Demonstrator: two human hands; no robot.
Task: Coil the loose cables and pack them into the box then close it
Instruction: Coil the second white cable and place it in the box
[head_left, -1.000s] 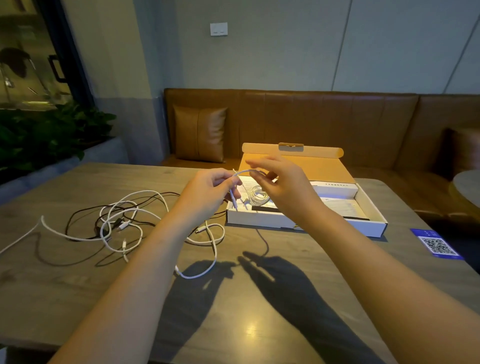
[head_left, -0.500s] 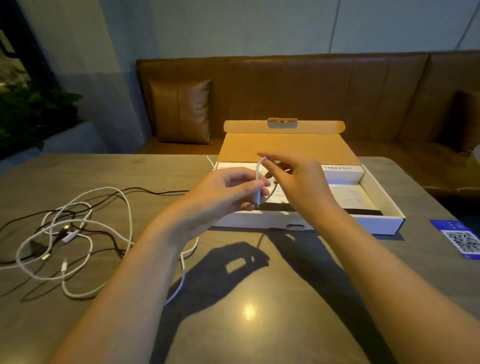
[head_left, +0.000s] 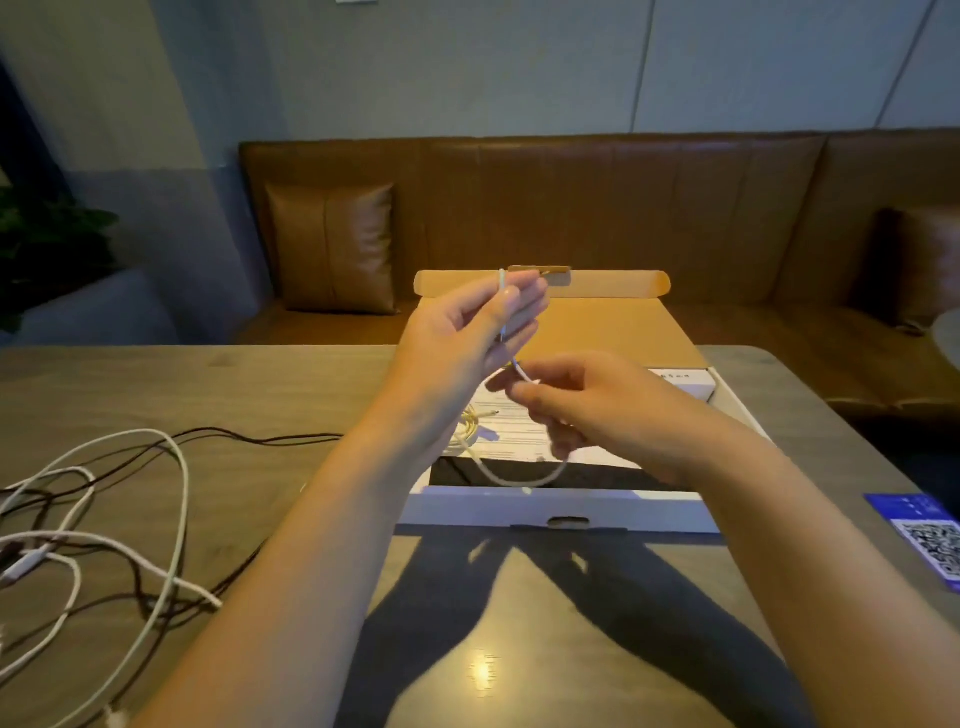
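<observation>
A flat white box (head_left: 561, 512) lies open on the table, its brown lid (head_left: 597, 332) tipped back. Above it my left hand (head_left: 467, 332) pinches a short white cable (head_left: 519, 475) between thumb and fingers, its end sticking up past my thumb. My right hand (head_left: 587, 405), lower and to the right, pinches the same cable, which droops in a loop over the box. A small pale coiled cable (head_left: 470, 423) rests on papers inside the box. A tangle of loose white and black cables (head_left: 104, 530) lies on the table at the left.
The grey-brown table (head_left: 260, 395) runs to a rounded far right corner. A blue QR-code card (head_left: 930, 535) lies at the right edge. A brown leather bench (head_left: 623, 208) with a cushion (head_left: 332, 249) stands behind. A plant (head_left: 47, 244) is at far left.
My left hand has risen with the cable end. My right hand has dropped lower and slid along the cable, so a loop now hangs between them. The view has drawn closer to the box.
</observation>
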